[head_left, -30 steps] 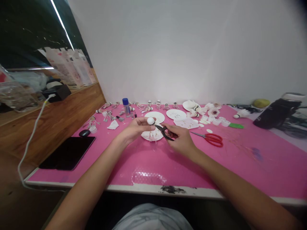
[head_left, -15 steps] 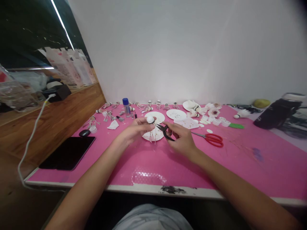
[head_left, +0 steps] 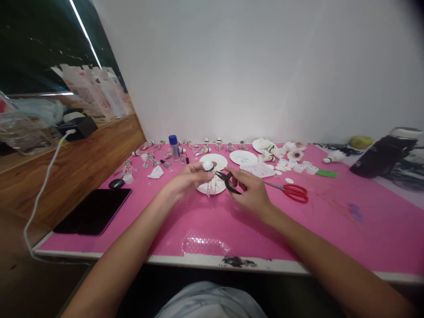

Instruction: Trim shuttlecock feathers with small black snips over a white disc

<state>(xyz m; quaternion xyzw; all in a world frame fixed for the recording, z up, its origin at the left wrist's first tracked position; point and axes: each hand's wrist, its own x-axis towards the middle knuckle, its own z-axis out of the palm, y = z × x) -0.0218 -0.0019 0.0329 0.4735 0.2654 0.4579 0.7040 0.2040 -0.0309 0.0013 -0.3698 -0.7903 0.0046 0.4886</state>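
A shuttlecock (head_left: 208, 166) is held cork up in the left hand (head_left: 188, 178). Pliers (head_left: 228, 179) are gripped in the right hand (head_left: 251, 191), their tips pointed at its lower edge. Below, a plate (head_left: 202, 188) is partly hidden. Scissors (head_left: 286, 189) are laid to the right; a tablet (head_left: 94, 212) is set at the left, beside a mouse (head_left: 116, 183).

A plain pale-grey wall (head_left: 251, 70) rises behind a pink-covered table (head_left: 281, 238); brightest near the middle, it dims toward the upper right corner. The table's white front edge (head_left: 179, 260) bears an irregular black patch (head_left: 241, 262), and glare (head_left: 205, 240) lies on the pink surface near it. At left, a wood-grained ledge (head_left: 89, 159) adjoins the wall; a dark green surface (head_left: 39, 35) above it shows a slanting white strip of light (head_left: 86, 35).
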